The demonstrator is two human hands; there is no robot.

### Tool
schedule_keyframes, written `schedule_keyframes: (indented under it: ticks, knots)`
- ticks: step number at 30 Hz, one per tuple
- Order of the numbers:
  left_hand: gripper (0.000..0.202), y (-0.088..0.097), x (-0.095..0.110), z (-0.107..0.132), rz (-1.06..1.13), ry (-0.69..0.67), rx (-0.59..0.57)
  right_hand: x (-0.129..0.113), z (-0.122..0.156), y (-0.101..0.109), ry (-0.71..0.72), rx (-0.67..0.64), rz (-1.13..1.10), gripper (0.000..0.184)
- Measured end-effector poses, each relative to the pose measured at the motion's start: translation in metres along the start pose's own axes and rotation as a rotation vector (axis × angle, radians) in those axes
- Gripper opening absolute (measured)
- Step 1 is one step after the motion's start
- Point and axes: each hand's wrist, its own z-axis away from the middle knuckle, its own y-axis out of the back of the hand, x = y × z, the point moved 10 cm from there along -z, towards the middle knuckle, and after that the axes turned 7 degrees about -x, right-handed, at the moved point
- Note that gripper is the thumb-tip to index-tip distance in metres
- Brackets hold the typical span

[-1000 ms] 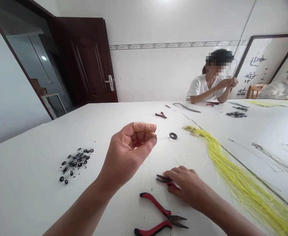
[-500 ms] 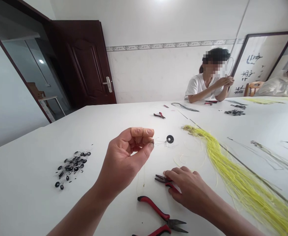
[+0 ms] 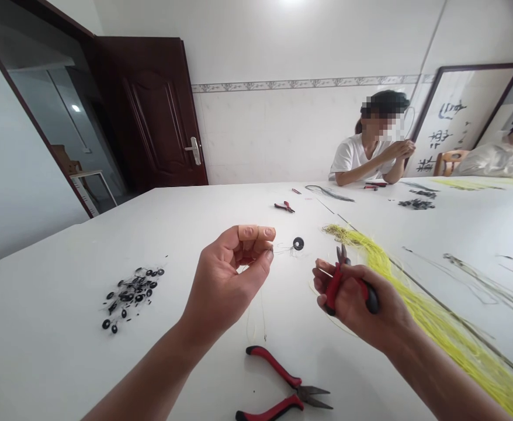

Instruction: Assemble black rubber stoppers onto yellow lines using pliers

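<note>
My left hand (image 3: 228, 280) is closed in a pinch, with tape-like covers on two fingertips. A thin pale cord (image 3: 263, 313) hangs below it, with a tiny metal piece at its lower end; whatever sits between the fingertips is too small to make out. Just right of the pinch, a black ring (image 3: 298, 243) with fine threads lies on the table. My right hand (image 3: 366, 301) grips small pliers (image 3: 334, 287) with red and black handles, jaws pointing up and away. Nearer to me, a second pair of pliers (image 3: 298, 389) lies with its handles spread.
On the white table (image 3: 55, 362), a pile of black rings with threads (image 3: 131, 292) lies to the left. A bundle of yellow cords (image 3: 385, 257) stretches along the right. More pliers (image 3: 285, 206) rest farther back. Across the table sits a person in white (image 3: 353, 155), with another at far right.
My right hand has picked the pliers up off the table and turned them upright beside my left hand. The left hand keeps its pinch, nearly unmoved.
</note>
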Motion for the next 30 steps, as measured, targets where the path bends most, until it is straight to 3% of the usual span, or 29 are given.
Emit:
schedule_keyframes:
  ticks: [4,7,12,18,30]
  knots:
    - [0.018,0.002,-0.003,0.001,-0.041,0.005,0.024,-0.005,0.011,-0.02,0.054,-0.062,-0.068,0.036]
    - [0.017,-0.002,-0.005,0.002,-0.037,0.01,0.016,-0.004,0.021,-0.041,0.056,-0.107,0.19,0.038]
    - [0.017,-0.017,-0.011,0.006,0.018,0.059,-0.05,0.02,0.028,-0.065,-0.089,-0.187,0.439,0.037]
    - [0.019,-0.031,-0.016,0.008,0.047,0.081,-0.106,0.021,0.029,-0.069,-0.091,-0.205,0.461,0.032]
    - [0.02,-0.037,-0.021,0.009,0.045,0.096,-0.145,0.018,0.024,-0.064,-0.044,-0.163,0.509,0.027]
